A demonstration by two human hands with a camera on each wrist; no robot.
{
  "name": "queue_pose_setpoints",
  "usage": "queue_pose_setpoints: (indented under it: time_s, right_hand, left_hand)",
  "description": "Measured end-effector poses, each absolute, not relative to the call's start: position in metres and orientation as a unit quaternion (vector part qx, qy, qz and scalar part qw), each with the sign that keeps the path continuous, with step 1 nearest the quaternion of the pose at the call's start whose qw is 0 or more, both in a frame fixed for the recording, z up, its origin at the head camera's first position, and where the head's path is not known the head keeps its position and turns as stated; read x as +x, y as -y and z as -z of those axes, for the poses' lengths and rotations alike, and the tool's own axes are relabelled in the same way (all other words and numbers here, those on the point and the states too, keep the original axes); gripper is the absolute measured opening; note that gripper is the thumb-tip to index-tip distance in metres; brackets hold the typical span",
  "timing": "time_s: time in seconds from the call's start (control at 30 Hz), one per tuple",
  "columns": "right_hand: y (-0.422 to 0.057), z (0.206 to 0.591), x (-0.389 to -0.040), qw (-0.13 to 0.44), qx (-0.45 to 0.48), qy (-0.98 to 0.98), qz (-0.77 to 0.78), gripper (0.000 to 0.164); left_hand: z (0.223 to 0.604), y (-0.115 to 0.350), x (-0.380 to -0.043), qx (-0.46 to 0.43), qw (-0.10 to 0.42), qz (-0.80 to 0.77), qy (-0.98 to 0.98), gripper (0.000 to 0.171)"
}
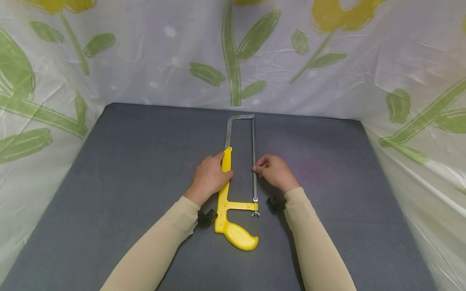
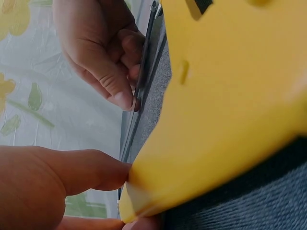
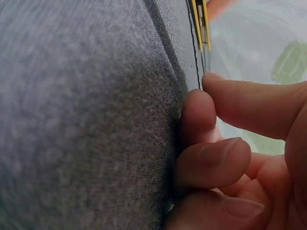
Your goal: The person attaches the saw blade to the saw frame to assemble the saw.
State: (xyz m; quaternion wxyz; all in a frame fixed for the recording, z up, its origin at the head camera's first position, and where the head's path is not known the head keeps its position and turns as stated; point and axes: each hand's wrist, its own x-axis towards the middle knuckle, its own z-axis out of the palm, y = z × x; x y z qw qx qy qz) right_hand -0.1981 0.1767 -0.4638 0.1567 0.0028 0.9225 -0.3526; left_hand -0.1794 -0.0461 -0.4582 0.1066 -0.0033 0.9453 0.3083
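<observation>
A hacksaw (image 1: 222,200) with a yellow handle and a silver front bow lies on the dark table, its grip toward me. My left hand (image 1: 208,178) holds the yellow back of the frame between thumb and fingers; the left wrist view shows the thumb (image 2: 91,170) against its edge. On the right side runs the thin blade (image 1: 254,141), fixed at both ends. My right hand (image 1: 275,171) pinches this blade near its middle with thumb and forefinger, the other fingers curled beneath. A wing nut (image 1: 255,214) sits at the blade's near end.
The grey-blue table (image 1: 145,153) spreads to both sides of the saw. Behind and beside it hangs a pale curtain (image 1: 153,60) with printed flowers and leaves. A dark wrist camera (image 1: 207,218) on the left arm sits close to the saw frame.
</observation>
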Motion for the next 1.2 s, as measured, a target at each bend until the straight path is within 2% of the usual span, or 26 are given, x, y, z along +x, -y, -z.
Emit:
queue_pose_setpoints:
  time_s: [0.53, 1.2]
  right_hand:
    - [-0.1747, 0.4631, -0.1980, 0.154, -0.002, -0.926, 0.345, 0.022]
    - [-0.1752, 0.4653, -0.1969, 0.148, -0.003, -0.925, 0.351, 0.020]
  left_hand:
    - [0.4570, 0.0474, -0.1773, -0.018, 0.101, -0.311, -0.945, 0.075]
    - [0.4593, 0.0496, -0.1826, 0.003, 0.150, -0.297, -0.943, 0.084]
